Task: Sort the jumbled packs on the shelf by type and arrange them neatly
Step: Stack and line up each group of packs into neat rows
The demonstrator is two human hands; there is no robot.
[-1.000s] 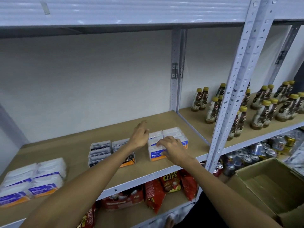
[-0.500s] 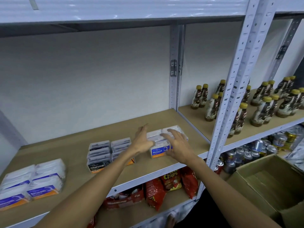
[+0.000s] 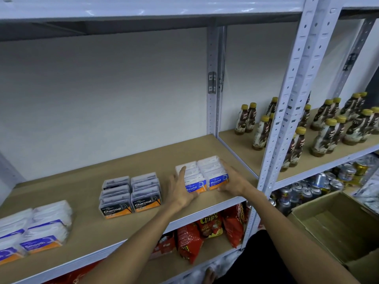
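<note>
Flat, spread left hand (image 3: 180,191) and right hand (image 3: 232,181) square up the Round packs (image 3: 202,174) on the shelf (image 3: 86,228); a final nudge inward seems next, Charcoal packs (image 3: 131,193) already grouped

Tan shelf (image 3: 82,228); clear Round packs (image 3: 202,176), blue-orange labels; Charcoal packs (image 3: 130,196), black-orange labels; Smooth packs (image 3: 34,230), blue-orange; brown bottles (image 3: 328,128), yellow caps; red chip bags (image 3: 207,230).

We count three groups of packs on the wooden shelf (image 3: 86,228): Smooth packs (image 3: 37,228) at left in two rows, Charcoal packs (image 3: 131,193) in two rows of three, Round packs (image 3: 202,174) in two rows of about four.
</note>
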